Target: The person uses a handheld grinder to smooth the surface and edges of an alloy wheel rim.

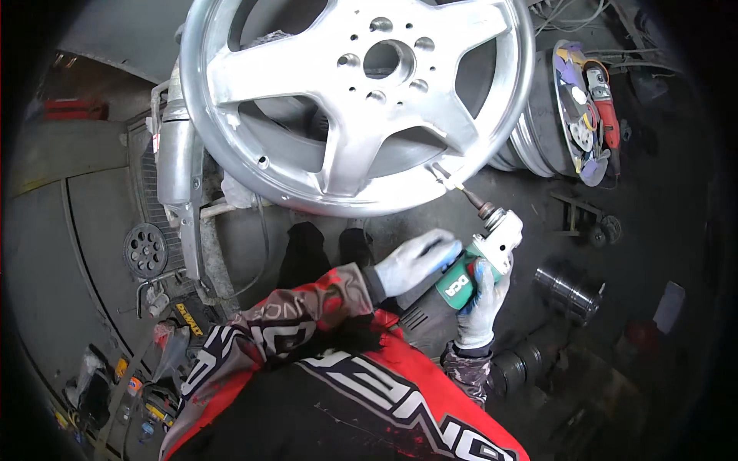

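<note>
A silver five-spoke alloy wheel (369,134) stands tilted in front of me at the top of the head view. My right hand (483,303), in a white and blue work glove, is wrapped round a green and grey angle grinder (457,286). From its silver head a long thin shaft (473,198) reaches to the wheel's lower right rim; I cannot tell whether the tip touches it. My left hand (415,263), gloved alike and slightly blurred, is beside the grinder's body with fingers stretched towards it. Its fingertips are close to or touching the green casing.
Right of the wheel, a red grinder (603,104) and sanding discs (578,107) lie on another wheel. A metal cylinder (567,294) is on the floor at right. On the left are a metal stand (181,169), a holed disc (145,250) and a yellow and black tool box (188,315).
</note>
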A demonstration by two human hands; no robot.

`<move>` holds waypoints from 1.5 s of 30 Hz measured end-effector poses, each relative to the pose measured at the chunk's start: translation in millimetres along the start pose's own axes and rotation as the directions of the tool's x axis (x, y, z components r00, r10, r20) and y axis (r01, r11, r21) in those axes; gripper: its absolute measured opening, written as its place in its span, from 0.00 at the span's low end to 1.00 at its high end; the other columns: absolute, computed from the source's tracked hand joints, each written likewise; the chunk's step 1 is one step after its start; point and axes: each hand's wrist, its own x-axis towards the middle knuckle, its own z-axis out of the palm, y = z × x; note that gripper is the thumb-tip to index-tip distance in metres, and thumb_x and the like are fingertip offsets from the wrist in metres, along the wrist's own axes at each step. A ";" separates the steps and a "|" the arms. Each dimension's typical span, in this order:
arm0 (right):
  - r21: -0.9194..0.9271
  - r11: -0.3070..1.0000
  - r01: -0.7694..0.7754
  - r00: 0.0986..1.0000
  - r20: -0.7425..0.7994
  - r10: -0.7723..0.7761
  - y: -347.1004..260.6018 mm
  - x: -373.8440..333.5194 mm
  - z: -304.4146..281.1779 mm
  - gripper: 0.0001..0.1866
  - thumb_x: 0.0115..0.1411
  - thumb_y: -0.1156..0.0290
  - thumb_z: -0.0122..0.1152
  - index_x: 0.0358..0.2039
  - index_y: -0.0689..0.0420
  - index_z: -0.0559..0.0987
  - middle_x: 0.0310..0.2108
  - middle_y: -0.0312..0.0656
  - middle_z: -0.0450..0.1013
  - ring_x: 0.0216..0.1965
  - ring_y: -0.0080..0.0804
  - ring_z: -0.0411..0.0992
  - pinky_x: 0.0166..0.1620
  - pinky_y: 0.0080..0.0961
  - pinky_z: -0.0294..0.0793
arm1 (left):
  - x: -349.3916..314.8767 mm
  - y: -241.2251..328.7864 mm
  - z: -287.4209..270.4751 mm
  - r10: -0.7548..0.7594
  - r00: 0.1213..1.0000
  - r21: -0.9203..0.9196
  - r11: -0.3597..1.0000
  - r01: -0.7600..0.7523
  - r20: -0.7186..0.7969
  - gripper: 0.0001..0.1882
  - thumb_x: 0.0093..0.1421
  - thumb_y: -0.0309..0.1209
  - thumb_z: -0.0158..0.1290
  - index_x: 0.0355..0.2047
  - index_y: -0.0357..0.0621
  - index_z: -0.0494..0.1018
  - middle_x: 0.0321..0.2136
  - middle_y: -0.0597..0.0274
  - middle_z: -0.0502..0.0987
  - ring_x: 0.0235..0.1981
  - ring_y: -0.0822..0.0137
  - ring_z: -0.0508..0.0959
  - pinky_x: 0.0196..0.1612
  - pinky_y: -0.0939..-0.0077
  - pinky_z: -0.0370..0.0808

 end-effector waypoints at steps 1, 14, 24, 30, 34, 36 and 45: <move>-0.008 0.999 -0.032 0.999 0.011 0.032 2.1 -3.7 3.1 0.37 0.65 0.71 0.64 0.70 0.61 0.61 0.59 0.46 0.71 0.57 0.32 0.72 0.61 0.31 0.72 | 6.7 -0.7 -4.8 -0.070 0.996 -0.053 0.996 0.073 0.050 0.20 0.76 0.40 0.46 0.60 0.39 0.69 0.44 0.61 0.77 0.45 0.74 0.76 0.51 0.76 0.74; -0.080 0.997 0.000 0.992 -0.126 -0.010 2.2 10.7 36.7 0.30 0.68 0.71 0.63 0.68 0.61 0.64 0.58 0.43 0.71 0.56 0.28 0.72 0.59 0.27 0.72 | 85.9 14.1 1.0 -0.112 0.956 -0.077 0.987 0.138 0.270 0.38 0.70 0.60 0.47 0.60 0.34 0.73 0.48 0.53 0.81 0.52 0.66 0.79 0.59 0.71 0.71; -0.170 0.985 -0.026 0.987 -0.161 -0.002 -0.9 18.7 50.6 0.24 0.71 0.65 0.59 0.63 0.61 0.69 0.56 0.42 0.73 0.54 0.27 0.73 0.57 0.28 0.73 | 100.2 9.4 0.0 -0.165 0.946 -0.230 0.945 0.232 0.278 0.34 0.70 0.59 0.48 0.54 0.36 0.78 0.45 0.57 0.82 0.47 0.70 0.79 0.54 0.74 0.73; -0.176 0.982 -0.071 0.975 -0.221 0.031 7.3 5.0 57.7 0.26 0.71 0.66 0.60 0.65 0.61 0.68 0.56 0.43 0.73 0.54 0.29 0.73 0.58 0.28 0.72 | 84.6 4.5 -8.2 -0.217 0.940 -0.169 0.949 0.267 0.264 0.30 0.71 0.55 0.49 0.55 0.39 0.77 0.45 0.58 0.82 0.46 0.72 0.79 0.53 0.74 0.74; -0.164 0.980 -0.109 0.970 -0.233 0.069 5.2 -6.3 68.6 0.26 0.70 0.66 0.60 0.65 0.61 0.67 0.56 0.43 0.72 0.54 0.29 0.73 0.58 0.28 0.72 | 69.4 2.1 -8.1 -0.227 0.943 -0.264 0.920 0.290 0.243 0.31 0.71 0.55 0.49 0.54 0.36 0.77 0.44 0.56 0.82 0.47 0.70 0.80 0.53 0.73 0.74; -0.137 0.979 -0.154 0.964 -0.240 0.118 3.8 -10.2 68.8 0.25 0.71 0.66 0.60 0.65 0.61 0.68 0.56 0.43 0.73 0.54 0.28 0.73 0.58 0.28 0.72 | 63.8 10.1 -10.6 -0.228 0.946 -0.246 0.927 0.283 0.228 0.32 0.71 0.56 0.48 0.53 0.35 0.78 0.42 0.56 0.83 0.46 0.69 0.80 0.53 0.73 0.74; -0.161 0.985 -0.069 0.963 -0.267 0.024 -4.3 5.7 71.7 0.28 0.70 0.69 0.61 0.67 0.60 0.65 0.58 0.43 0.71 0.54 0.28 0.72 0.58 0.28 0.73 | 87.3 15.7 -8.4 -0.192 0.937 -0.277 0.921 0.275 0.291 0.37 0.67 0.61 0.51 0.52 0.34 0.79 0.44 0.52 0.84 0.47 0.65 0.82 0.53 0.72 0.75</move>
